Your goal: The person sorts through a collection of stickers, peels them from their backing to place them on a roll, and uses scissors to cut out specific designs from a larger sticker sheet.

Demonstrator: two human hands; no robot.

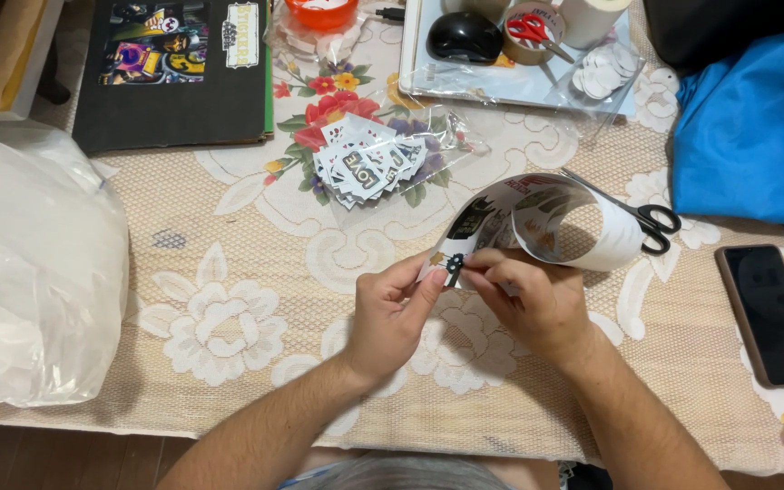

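Note:
A curled white sticker sheet (583, 231) with printed pictures rolls up over the table in front of me. My left hand (392, 313) pinches the sheet's near edge between thumb and forefinger. My right hand (528, 299) grips the same edge from the right, its fingertips on a small dark sticker (455, 264) at that edge. A pile of cut stickers (369, 163) in a clear bag lies beyond my hands.
Black-handled scissors (651, 220) lie behind the sheet. A phone (773, 313) rests at the right, blue cloth (755, 127) above it. A large white plastic bag (29, 272) fills the left. A black album (174, 68) and a tray (501, 82) with mouse, tape and red scissors sit at the back.

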